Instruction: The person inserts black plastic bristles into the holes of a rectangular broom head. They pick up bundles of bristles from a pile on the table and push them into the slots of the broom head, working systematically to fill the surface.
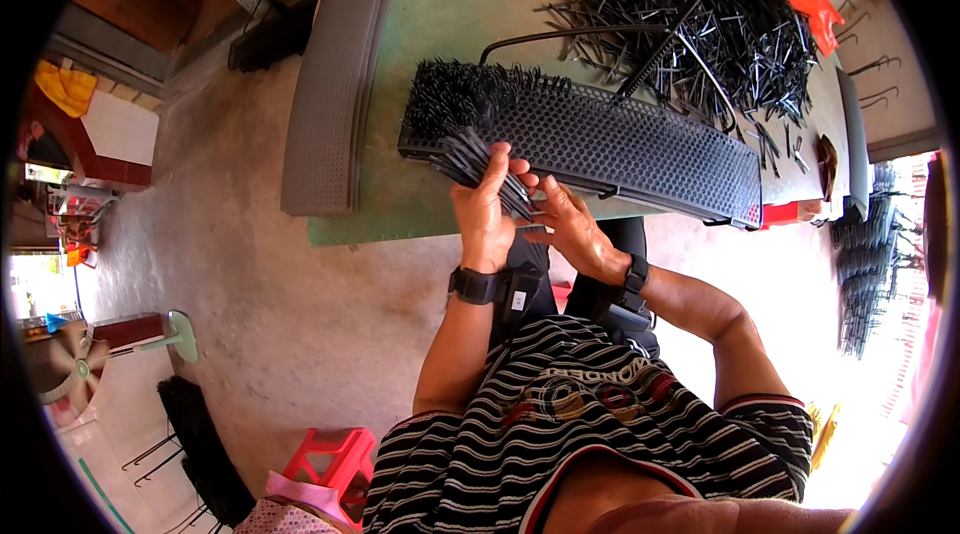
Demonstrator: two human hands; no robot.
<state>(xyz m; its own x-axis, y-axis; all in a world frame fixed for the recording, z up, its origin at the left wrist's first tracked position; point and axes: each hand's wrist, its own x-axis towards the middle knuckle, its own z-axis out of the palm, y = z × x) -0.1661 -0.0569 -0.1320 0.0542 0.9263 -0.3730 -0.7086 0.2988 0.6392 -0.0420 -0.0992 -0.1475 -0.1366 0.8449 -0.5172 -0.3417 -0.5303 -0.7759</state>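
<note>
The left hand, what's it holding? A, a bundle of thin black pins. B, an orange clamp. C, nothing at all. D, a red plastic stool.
A: the left hand grips a fanned bundle of thin black pins at the near edge of the perforated black panel, with the right hand close beside it.

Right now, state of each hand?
Left hand: closed around a bundle of thin black plastic pins.
Right hand: fingers pinched at the pins' lower ends, beside the long black perforated panel.

Black-and-white striped shirt [590, 424], black wristbands on both wrists [474, 286].
</note>
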